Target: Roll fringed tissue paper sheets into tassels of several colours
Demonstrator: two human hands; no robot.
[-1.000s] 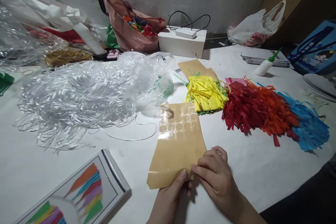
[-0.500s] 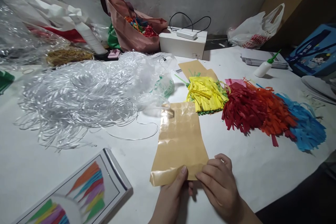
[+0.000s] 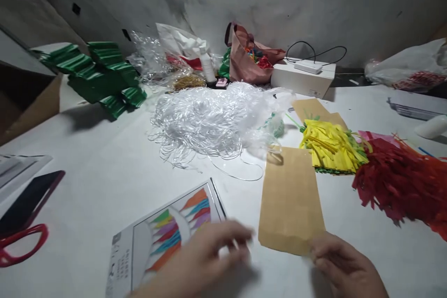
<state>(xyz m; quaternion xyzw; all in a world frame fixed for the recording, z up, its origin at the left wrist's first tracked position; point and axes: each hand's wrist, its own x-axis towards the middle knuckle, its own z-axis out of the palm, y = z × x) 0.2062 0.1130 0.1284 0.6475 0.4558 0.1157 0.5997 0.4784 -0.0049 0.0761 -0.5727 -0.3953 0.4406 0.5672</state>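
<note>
A brown backing sheet [image 3: 289,195] lies flat on the white table in front of me. My right hand [image 3: 345,267] rests at its near right corner, fingers curled on the edge. My left hand [image 3: 206,258] has come off the sheet and hovers, blurred by motion, over the near end of a white box [image 3: 164,237] printed with coloured tassels. I cannot make out whether its fingers hold anything.
Beyond the sheet lie a pile of clear ribbon [image 3: 209,121], yellow tassels [image 3: 328,144] and red tassels [image 3: 398,181]. Green folded paper [image 3: 101,72] sits far left, with red scissors [image 3: 21,242] and a dark phone [image 3: 31,198] near left. A pink bag [image 3: 247,56] and white carton [image 3: 302,79] stand at the wall.
My view has swung left, showing the green paper and scissors. My left hand let go of the sheet and moved left over the printed box. The right hand stays at the sheet's corner.
</note>
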